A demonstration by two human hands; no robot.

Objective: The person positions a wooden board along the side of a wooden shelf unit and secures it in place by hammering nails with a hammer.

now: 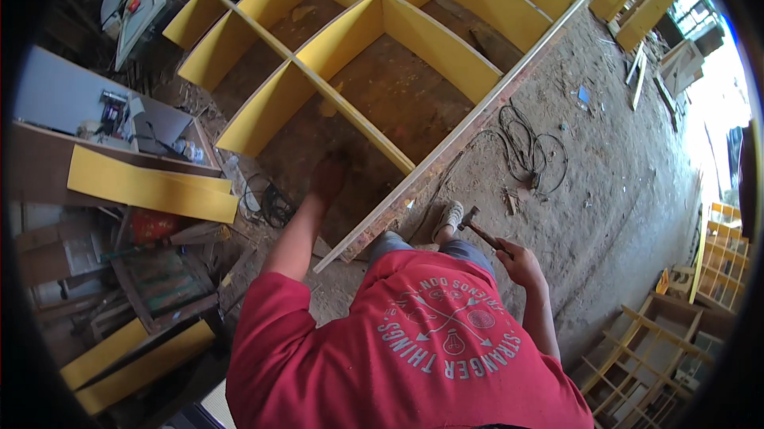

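A hammer (483, 232) is gripped by its handle in my right hand (521, 263), its head pointing toward my shoe, low beside my leg. My left hand (328, 176) reaches over the near corner compartment of a large yellow-panelled grid frame (350, 115). It is dark there, and its fingers cannot be made out. The frame's long pale edge board (446, 160) runs slantwise from near my legs up to the far right. Brown board shows at the bottom of the compartments.
Coiled black cable (529, 150) lies on the dusty floor at the right. Another cable bundle (274, 208) sits left of my left forearm. A yellow plank (151, 182) rests by an open cabinet (64, 95) holding tools. Yellow lattice frames (649, 349) stand at the lower right.
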